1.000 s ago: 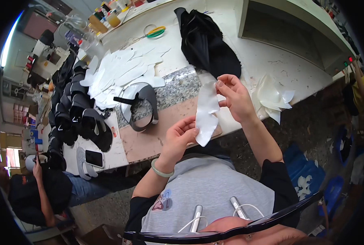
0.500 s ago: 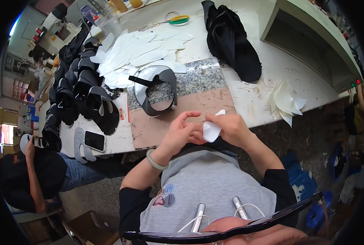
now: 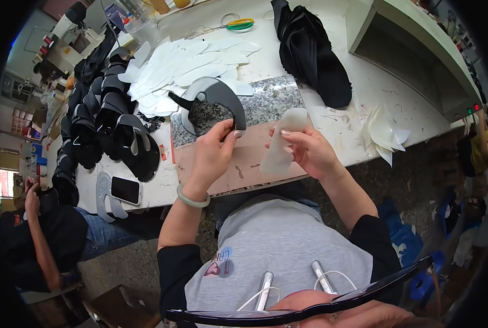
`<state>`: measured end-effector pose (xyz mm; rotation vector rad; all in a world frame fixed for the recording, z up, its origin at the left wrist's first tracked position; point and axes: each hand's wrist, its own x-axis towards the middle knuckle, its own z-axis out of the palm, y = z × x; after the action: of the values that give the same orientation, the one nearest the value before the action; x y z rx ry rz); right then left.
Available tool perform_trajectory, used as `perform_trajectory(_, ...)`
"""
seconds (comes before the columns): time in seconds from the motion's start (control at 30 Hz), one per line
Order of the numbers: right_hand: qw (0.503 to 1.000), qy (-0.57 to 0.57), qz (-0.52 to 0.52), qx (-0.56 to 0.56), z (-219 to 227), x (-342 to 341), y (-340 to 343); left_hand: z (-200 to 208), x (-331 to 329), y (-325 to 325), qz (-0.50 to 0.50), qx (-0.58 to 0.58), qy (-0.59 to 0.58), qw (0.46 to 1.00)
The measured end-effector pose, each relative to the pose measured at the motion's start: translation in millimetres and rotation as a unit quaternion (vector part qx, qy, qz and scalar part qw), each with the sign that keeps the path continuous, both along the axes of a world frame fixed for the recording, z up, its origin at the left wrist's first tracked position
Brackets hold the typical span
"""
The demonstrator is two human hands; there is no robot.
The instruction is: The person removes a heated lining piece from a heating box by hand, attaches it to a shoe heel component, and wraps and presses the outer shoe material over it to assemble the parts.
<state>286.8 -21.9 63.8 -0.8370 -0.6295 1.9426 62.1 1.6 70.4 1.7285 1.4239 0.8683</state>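
I monitor two bare hands at the middle of the frame. The left hand (image 3: 214, 158) is narrowed to a pinch, with thumb and fingers closed on the lower right edge of a dark gray curved band (image 3: 234, 104). The band stands just left of the frame's center, over a speckled stone slab (image 3: 274, 97), with a black strap at its left end. The right hand (image 3: 315, 153) holds a thin, pale, curved sheet (image 3: 280, 150) between thumb and fingers; the sheet is tilted and lies apart from the band, in front of a pinkish board (image 3: 249, 150). I locate a pale green bangle (image 3: 193, 200) on the left wrist. On the tabletop (image 3: 337, 134), a pile of flat white pieces (image 3: 183, 68) occupies the upper left of center, and scissors (image 3: 238, 24) with yellow and green handles lie above it. A black fabric bundle (image 3: 316, 63) rests at the upper right of center. Farther right, I register a cluster of cupped off-white pieces (image 3: 383, 134) near the tabletop edge. At the left are rows of black and gray pieces (image 3: 104, 112), with a phone (image 3: 126, 190) below them.
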Motion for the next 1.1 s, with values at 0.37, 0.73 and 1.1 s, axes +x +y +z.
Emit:
perform_trajectory(0.37,0.965,-0.138,0.009,0.225,12.8,-34.6,14.7,12.4,-7.4,-16.1,-0.019,-0.141,-0.387,0.911)
perform_trajectory(0.73,0.926,-0.24,-0.019,0.293,19.1,-42.7,19.1,14.4,-10.3,-14.3,-0.036,-0.123,-0.358,0.925)
perform_trajectory(1.1,0.917,-0.236,-0.025,0.319,15.4,-44.2,20.8,14.5,-11.7,-16.7,-0.054,-0.11,-0.372,0.92)
